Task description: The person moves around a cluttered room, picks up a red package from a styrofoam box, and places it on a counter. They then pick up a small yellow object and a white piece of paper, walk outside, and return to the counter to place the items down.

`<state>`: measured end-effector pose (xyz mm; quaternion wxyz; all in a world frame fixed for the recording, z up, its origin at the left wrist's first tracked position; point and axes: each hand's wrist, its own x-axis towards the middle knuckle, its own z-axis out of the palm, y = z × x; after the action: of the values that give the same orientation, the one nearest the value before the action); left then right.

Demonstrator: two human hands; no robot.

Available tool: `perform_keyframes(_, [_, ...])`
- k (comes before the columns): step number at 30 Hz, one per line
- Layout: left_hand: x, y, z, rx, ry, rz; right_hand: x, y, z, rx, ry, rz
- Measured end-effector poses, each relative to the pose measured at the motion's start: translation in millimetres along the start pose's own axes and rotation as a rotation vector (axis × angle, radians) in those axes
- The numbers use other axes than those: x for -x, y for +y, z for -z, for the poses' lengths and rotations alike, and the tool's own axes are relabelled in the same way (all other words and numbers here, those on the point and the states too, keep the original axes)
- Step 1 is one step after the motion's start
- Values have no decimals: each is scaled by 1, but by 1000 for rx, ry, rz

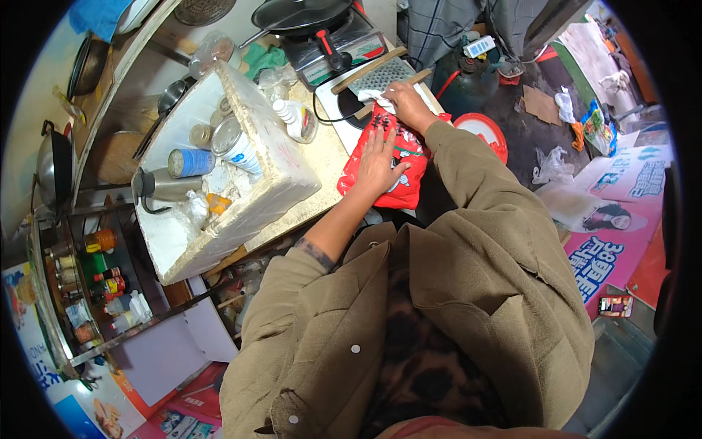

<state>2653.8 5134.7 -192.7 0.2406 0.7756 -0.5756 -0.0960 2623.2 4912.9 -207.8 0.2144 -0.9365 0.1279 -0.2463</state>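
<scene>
A red printed plastic bag point(412, 186) lies at the near edge of the work surface, with its top end toward the stove. My left hand point(379, 164) rests flat on the bag with its fingers spread. Bent over the bag's far end, my right hand point(407, 104) has its fingers closed on a crumpled white cloth or tissue point(373, 96). Just beyond it is a metal grater board point(381, 76) between wooden strips. What lies under the bag and under my right palm is hidden.
A foam box point(285, 170) with jars, cans and a steel jug point(170, 184) stands at left. Beyond the board is a stove point(351, 46) bearing a pan point(301, 13). A white bottle point(299, 120) stands behind the box. At right are a gas cylinder point(466, 82) and a red-rimmed bucket point(496, 140).
</scene>
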Motion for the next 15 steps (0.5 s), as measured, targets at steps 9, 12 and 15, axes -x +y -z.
perform_keyframes(9, [-16,5,-13,-164,-224,90,61,83,76,211,-552,-342])
perform_keyframes(12, [-17,5,-11,-172,-248,90,48,76,86,191,-239,-286])
perform_keyframes(15, [-19,6,-10,-199,-239,62,41,51,68,66,43,-41])
